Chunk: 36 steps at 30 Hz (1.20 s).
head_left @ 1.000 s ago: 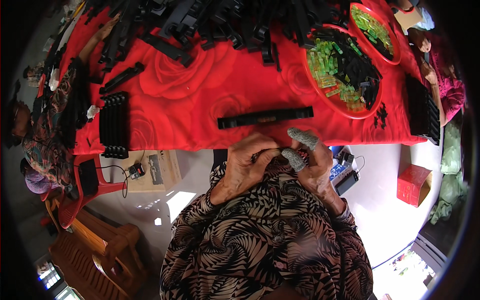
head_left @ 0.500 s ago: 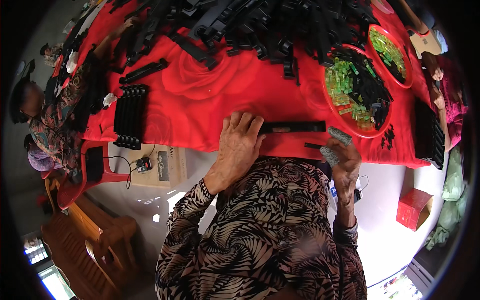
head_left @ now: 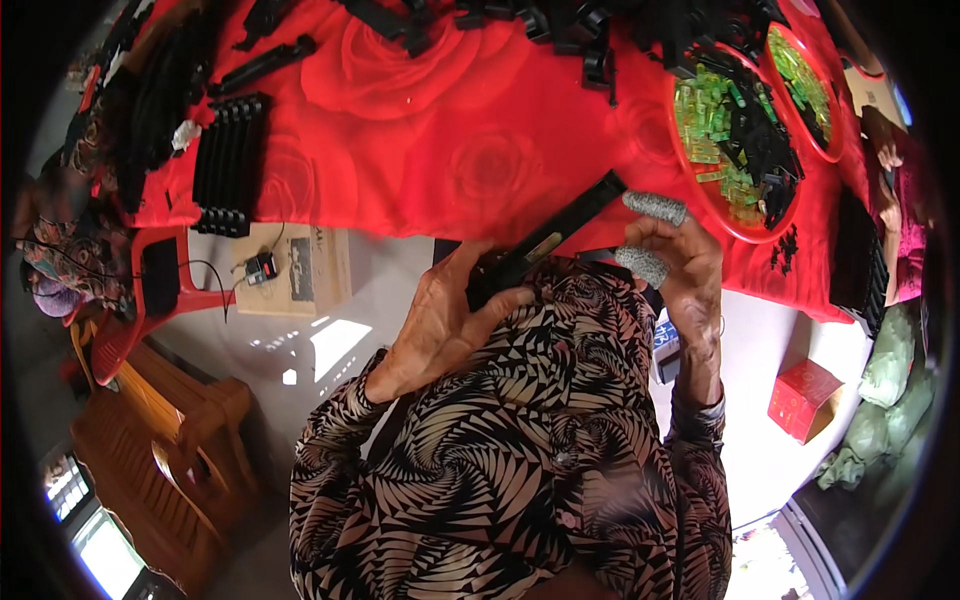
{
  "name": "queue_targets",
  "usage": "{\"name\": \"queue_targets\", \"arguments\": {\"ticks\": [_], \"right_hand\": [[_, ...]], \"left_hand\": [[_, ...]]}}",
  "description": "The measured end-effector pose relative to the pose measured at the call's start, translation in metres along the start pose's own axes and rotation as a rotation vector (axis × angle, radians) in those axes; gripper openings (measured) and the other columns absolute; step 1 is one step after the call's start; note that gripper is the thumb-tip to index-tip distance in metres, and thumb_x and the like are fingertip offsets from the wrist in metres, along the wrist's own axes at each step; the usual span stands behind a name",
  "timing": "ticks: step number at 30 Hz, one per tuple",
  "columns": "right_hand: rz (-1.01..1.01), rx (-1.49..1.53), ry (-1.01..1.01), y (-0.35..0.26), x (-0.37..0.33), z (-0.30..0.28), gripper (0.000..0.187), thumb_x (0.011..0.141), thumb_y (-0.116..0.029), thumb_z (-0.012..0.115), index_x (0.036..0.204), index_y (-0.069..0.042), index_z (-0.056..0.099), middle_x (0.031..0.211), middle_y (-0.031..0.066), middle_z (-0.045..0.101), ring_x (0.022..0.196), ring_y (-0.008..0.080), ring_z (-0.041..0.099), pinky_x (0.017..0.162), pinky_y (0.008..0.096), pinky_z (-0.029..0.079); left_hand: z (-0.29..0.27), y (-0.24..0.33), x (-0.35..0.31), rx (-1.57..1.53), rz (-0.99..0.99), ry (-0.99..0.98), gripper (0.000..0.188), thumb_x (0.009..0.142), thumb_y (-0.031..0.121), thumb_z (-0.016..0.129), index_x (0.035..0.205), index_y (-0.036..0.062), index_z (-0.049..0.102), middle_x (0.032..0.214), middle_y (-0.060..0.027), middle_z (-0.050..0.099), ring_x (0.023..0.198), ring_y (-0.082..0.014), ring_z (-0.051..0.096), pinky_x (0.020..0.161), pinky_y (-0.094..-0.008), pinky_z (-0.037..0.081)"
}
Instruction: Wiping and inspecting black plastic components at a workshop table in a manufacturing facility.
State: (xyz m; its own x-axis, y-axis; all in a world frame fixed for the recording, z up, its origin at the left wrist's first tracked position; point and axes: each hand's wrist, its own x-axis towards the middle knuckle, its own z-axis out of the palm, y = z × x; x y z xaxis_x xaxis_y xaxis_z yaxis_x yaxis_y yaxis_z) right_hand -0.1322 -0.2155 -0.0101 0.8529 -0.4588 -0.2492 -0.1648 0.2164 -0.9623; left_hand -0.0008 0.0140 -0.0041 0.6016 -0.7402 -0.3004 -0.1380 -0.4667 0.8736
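My left hand (head_left: pixel 435 315) is closed around the near end of a black spirit level (head_left: pixel 562 232), a long bar with a yellow-green vial set in its side. The bar slants up to the right, raised over the table's front edge, its far end close to my right index finger. My right hand (head_left: pixel 685 255) wears grey speckled covers on thumb and index finger, whose tips are apart. A small thin black strip (head_left: pixel 597 256) sticks out leftward from beside the right thumb; the spot where my fingers pinch it is partly hidden.
A red bowl (head_left: pixel 740 236) of green vials and black pieces stands at right, a second bowl (head_left: pixel 835 155) beyond it. Black bars (head_left: pixel 228 165) are stacked at left; more black bodies (head_left: pixel 590 30) pile up at the back. Co-workers sit at both sides. Small black bits (head_left: pixel 787 248) lie nearby.
My left hand has lifted the spirit level off the red cloth, drawn it toward me and tilted it, showing its vial. The right hand stays beside it with the strip. My view has shifted.
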Motion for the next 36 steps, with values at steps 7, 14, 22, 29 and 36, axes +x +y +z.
{"name": "queue_targets", "arguments": {"ticks": [7,14,22,29,36], "right_hand": [[0.024,-0.170,-0.161,-0.011,0.019,0.019,0.051,0.082,0.011,0.071,0.129,-0.002,0.056,0.090,0.0035,0.066,0.080,0.0057,0.062,0.073,0.0208,0.052],[0.084,-0.383,-0.266,-0.018,0.035,0.029,0.053,0.081,0.010,0.070,0.129,-0.004,0.056,0.084,0.0032,0.066,0.066,0.0017,0.054,0.058,0.0184,0.041],[-0.001,-0.464,-0.253,-0.012,0.042,0.029,0.057,0.078,0.009,0.071,0.131,-0.006,0.055,0.084,0.0053,0.068,0.061,-0.0005,0.047,0.052,0.0184,0.036],[0.001,-0.363,-0.220,-0.007,0.034,0.034,0.056,0.079,0.011,0.069,0.130,-0.004,0.055,0.083,0.0063,0.069,0.065,0.0008,0.056,0.056,0.0180,0.042],[-0.060,-0.417,-0.206,-0.002,0.031,0.038,0.056,0.078,0.012,0.070,0.130,-0.001,0.054,0.080,0.0067,0.070,0.059,0.0012,0.056,0.055,0.0194,0.043]], "left_hand": [[-0.002,-0.001,0.003,-0.365,-0.249,-0.158,0.039,0.099,0.025,0.058,0.127,-0.0023,0.056,0.111,-0.0143,0.064,0.105,-0.0198,0.058,0.094,-0.0331,0.044],[0.001,-0.017,0.010,-0.388,-0.258,-0.177,0.030,0.096,0.016,0.058,0.120,-0.0030,0.060,0.101,-0.0127,0.066,0.092,-0.0173,0.060,0.084,-0.0317,0.047],[0.005,-0.020,0.009,-0.331,-0.211,-0.153,0.026,0.097,0.014,0.056,0.120,0.0012,0.062,0.100,-0.0116,0.067,0.095,-0.0165,0.061,0.088,-0.0324,0.046],[0.004,-0.017,0.009,-0.300,-0.207,-0.172,0.028,0.098,0.015,0.056,0.121,0.0001,0.062,0.101,-0.0122,0.067,0.095,-0.0172,0.061,0.087,-0.0325,0.047],[0.004,-0.015,0.009,-0.262,-0.193,-0.169,0.032,0.098,0.016,0.055,0.123,-0.0023,0.060,0.100,-0.0141,0.068,0.093,-0.0186,0.063,0.086,-0.0328,0.048]]}}
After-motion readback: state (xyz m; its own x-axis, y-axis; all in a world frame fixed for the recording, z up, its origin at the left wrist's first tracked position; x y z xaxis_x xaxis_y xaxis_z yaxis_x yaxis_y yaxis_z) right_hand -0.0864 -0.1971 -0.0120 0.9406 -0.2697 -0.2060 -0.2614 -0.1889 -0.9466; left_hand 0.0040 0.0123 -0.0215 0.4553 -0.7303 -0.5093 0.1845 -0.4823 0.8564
